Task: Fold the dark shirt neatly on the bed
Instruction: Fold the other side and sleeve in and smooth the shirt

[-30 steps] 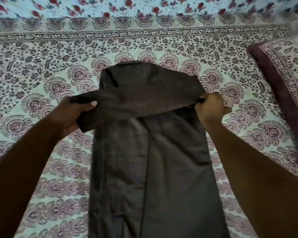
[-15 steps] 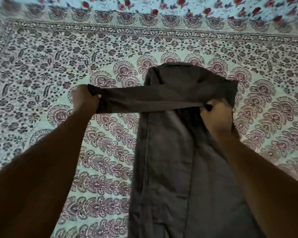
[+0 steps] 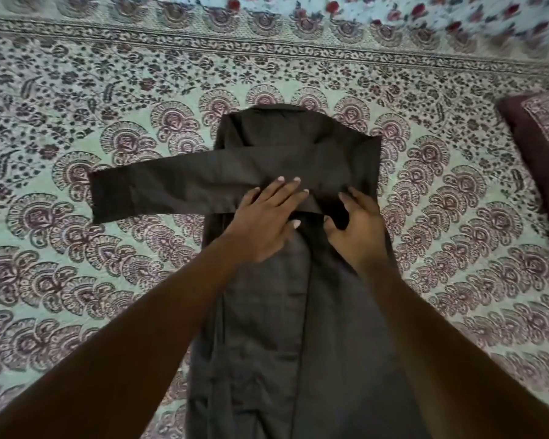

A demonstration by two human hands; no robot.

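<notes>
The dark shirt (image 3: 267, 312) lies lengthwise on the patterned bedsheet (image 3: 76, 264), folded into a long narrow strip with its collar end far from me. One sleeve (image 3: 178, 188) is laid flat across the chest and sticks out to the left over the sheet. My left hand (image 3: 267, 223) rests flat on the sleeve and the shirt's middle, fingers straight. My right hand (image 3: 358, 226) presses on the shirt's right side beside it, thumb spread and fingers slightly bent on the fabric.
A maroon-edged pillow (image 3: 539, 160) lies at the right edge of the bed. A second, rose-printed cloth (image 3: 393, 14) covers the far side. The sheet stretches wide to the left of the shirt.
Both hands have let go of the stretched sleeve. The sleeve now lies flat across the shirt, and my hands have come together at its middle, pressing down.
</notes>
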